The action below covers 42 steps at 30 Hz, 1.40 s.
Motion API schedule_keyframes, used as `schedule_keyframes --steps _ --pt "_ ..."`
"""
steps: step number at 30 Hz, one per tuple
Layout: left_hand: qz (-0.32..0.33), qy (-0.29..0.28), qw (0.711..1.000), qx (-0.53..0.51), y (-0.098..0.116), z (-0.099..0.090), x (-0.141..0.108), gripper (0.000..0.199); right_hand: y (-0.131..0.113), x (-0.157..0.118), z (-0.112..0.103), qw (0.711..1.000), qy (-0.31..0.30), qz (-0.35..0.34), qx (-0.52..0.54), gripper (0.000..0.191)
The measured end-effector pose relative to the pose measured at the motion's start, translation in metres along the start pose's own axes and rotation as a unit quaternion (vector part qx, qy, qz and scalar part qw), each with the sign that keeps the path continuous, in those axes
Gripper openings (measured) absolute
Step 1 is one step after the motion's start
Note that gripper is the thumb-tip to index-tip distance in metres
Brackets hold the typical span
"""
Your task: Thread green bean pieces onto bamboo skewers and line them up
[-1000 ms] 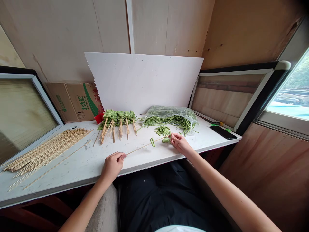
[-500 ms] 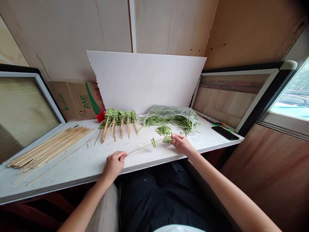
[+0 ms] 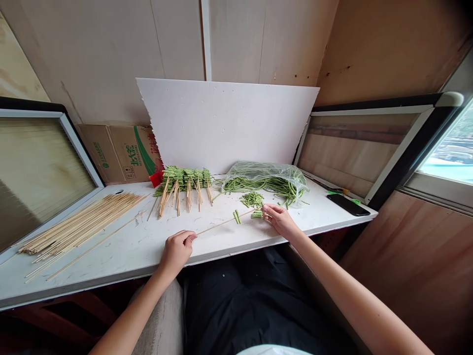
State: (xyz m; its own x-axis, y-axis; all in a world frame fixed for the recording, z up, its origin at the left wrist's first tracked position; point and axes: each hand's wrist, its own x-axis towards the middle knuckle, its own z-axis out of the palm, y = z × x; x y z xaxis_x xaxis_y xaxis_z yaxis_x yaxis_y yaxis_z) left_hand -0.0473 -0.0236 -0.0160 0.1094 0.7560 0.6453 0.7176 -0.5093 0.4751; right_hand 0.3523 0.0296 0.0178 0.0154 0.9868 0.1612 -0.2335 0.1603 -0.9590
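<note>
A thin bamboo skewer [image 3: 216, 226] slants up to the right above the table, its near end pinched in my left hand [image 3: 178, 250]. Two short green bean pieces [image 3: 237, 217] sit across the skewer, side by side. At its far tip, my right hand [image 3: 280, 219] is closed in a pinch on another green bean piece [image 3: 262, 205], mostly covered by the fingers. Just beside those fingers lies a small row of cut bean pieces [image 3: 256, 214]. Behind it is a heap of small bean bits [image 3: 252, 199].
Loose skewers [image 3: 84, 222] spread over the left of the white table [image 3: 148, 246]. Filled bean skewers [image 3: 188, 177] are stacked at the back, near a carton [image 3: 127, 153]. A clear plastic bag [image 3: 264, 170] holds long beans. A black phone [image 3: 348, 204] lies at right.
The whole view has shifted slightly. My hands stay in nearly the same place along the skewer, and the two bean pieces remain on it.
</note>
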Motion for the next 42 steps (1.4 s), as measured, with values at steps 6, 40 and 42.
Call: schedule_keyframes --steps 6,40,42 --pt "-0.013 0.004 1.000 -0.015 0.001 0.000 0.001 0.025 -0.003 -0.003 0.009 1.000 0.008 0.006 0.005 0.044" --pt "-0.054 0.021 0.997 -0.047 0.004 -0.002 0.002 0.024 -0.016 0.014 -0.052 0.804 -0.038 -0.187 -0.563 0.024" --pt "-0.055 0.020 0.997 -0.048 0.004 -0.002 0.002 0.024 -0.012 0.015 -0.058 0.779 -0.061 -0.186 -0.596 0.024"
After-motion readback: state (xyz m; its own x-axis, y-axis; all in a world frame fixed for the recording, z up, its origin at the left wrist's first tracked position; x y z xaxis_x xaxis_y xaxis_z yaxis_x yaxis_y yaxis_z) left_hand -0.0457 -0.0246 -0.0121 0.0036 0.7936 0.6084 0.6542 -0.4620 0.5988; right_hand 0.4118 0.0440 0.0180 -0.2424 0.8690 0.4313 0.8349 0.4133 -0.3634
